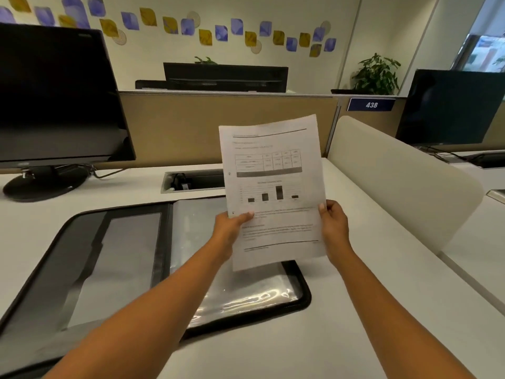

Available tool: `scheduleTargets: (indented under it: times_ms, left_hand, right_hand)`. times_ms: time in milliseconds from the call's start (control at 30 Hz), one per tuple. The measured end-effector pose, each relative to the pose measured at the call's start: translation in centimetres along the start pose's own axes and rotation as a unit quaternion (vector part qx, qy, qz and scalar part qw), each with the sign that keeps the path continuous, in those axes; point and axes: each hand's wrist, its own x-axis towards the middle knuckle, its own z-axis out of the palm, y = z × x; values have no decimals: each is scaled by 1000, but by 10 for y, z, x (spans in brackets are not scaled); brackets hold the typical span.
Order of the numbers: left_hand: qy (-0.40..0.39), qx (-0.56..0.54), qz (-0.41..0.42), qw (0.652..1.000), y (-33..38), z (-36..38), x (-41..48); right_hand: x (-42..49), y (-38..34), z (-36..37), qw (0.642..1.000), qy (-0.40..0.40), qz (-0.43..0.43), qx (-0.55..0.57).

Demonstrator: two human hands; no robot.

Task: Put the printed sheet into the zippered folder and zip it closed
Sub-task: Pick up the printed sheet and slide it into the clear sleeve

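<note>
I hold a printed sheet (273,187) with a table, a bar chart and text upright in the air above the desk. My left hand (232,228) pinches its lower left edge, thumb on the front. My right hand (334,228) pinches its lower right edge. Below it the black zippered folder (90,266) lies open flat on the white desk, its left half with grey pockets, its right half with shiny clear plastic sleeves (246,294). The sheet hides part of the folder's right half.
A black monitor (54,99) on a round stand is at the back left. A cable hatch (194,180) is sunk in the desk behind the folder. A beige divider (396,181) borders the desk on the right, with another monitor (448,108) beyond.
</note>
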Motion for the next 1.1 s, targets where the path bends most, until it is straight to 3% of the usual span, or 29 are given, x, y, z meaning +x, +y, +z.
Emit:
scheduleTargets:
  times_ms: [200,467,600,700,767,867,1033,1100]
  left_hand:
    - [21,39,100,994,13,-72,-8]
    - [52,52,110,991,-13,-109,-6]
    - [16,165,93,982,-23,-122,4]
    - [-81,306,87,945,-30,-138,9]
    - [-145,436,86,884,-36,-149,14]
    - [-170,575,127,790,-44,-159,20]
    - [-138,608,141,769,-49,-156,12]
    - [-128,644,144,741,-46,-152,4]
  right_hand:
    - [-34,-5,52,988,-131,11,75]
    - [-50,-1,90,982,-170,16,81]
    - [-45,3,95,983,-160,5,91]
    - [-37,6,95,989,-125,7,84]
    - [-30,9,93,991,-101,10,90]
    - [-20,14,91,991,-78,20,110]
    - [-1,18,92,991,-40,46,122]
    - [5,16,94,990,-32,52,129]
